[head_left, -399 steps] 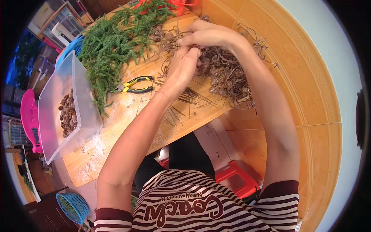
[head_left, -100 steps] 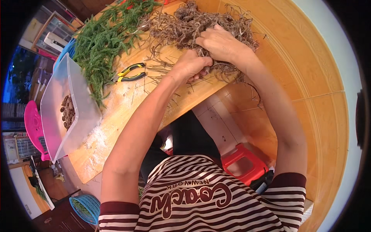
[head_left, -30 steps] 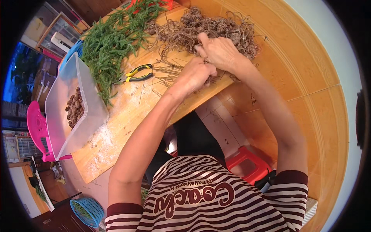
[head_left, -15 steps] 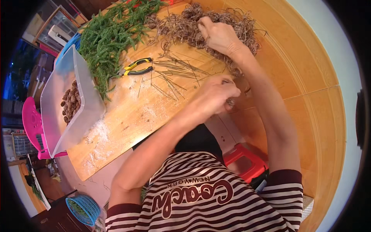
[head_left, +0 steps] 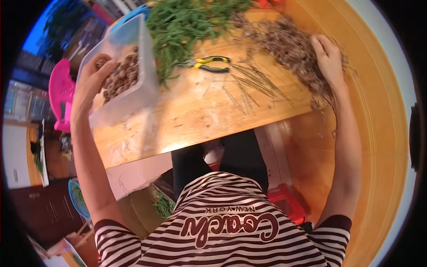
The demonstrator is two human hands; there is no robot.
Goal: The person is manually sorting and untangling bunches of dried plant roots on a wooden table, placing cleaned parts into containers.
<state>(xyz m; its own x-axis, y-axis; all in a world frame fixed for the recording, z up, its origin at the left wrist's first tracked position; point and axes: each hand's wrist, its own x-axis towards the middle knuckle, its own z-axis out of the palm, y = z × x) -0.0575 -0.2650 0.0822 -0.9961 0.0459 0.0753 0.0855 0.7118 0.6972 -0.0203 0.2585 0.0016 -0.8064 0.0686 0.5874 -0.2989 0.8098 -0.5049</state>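
My left hand (head_left: 91, 78) reaches into a translucent plastic box (head_left: 146, 71) at the left. Its fingers curl around a small brown pine cone (head_left: 102, 62), over a heap of brown pine cones (head_left: 126, 73) in the box. At the right, my right hand (head_left: 328, 55) rests on the edge of a tangled pile of brown cones with thin stems (head_left: 289, 44). Its fingers are bent into the pile, and what they grip is hidden. Between the hands, yellow-and-black pliers (head_left: 213, 64) lie beside scattered thin wire-like stems (head_left: 255, 82).
Green artificial-looking sprigs (head_left: 182, 31) cover the far part of the wooden table (head_left: 187, 120), next to the box. A pink chair back (head_left: 60, 93) stands beyond the left edge. Below the table are a red stool (head_left: 287, 202) and a blue basket (head_left: 78, 198).
My left hand has swung from the table's near middle leftward into the box. My right hand stays at the brown pile, now at its right edge. The whole view has shifted.
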